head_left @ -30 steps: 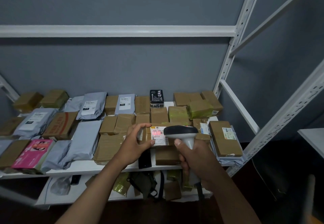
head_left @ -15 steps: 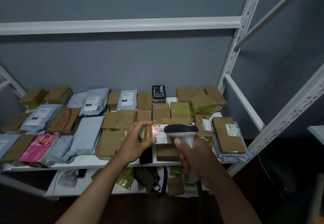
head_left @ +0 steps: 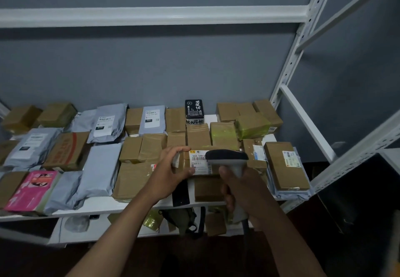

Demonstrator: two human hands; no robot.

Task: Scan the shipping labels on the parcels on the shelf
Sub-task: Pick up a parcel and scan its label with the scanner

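My left hand (head_left: 167, 173) grips a small brown parcel (head_left: 184, 164) by its left end, tilting its white shipping label (head_left: 198, 164) up toward me. My right hand (head_left: 240, 186) holds a grey handheld barcode scanner (head_left: 227, 157) by the handle, its head just right of the label and covering the label's right edge. Both are above the front middle of the white shelf (head_left: 104, 206). Many brown boxes and grey mailer bags lie on the shelf, some with labels facing up.
A pink packet (head_left: 30, 190) lies at the front left. A black box (head_left: 194, 109) stands at the back. A long brown box (head_left: 285, 166) lies on the right. White uprights (head_left: 298, 44) frame the shelf. More parcels and a dark bag (head_left: 184, 220) sit on the lower shelf.
The red scanner light seen on the label half a second ago is gone. The hands, parcel and scanner have kept nearly the same pose; the view shifted slightly.
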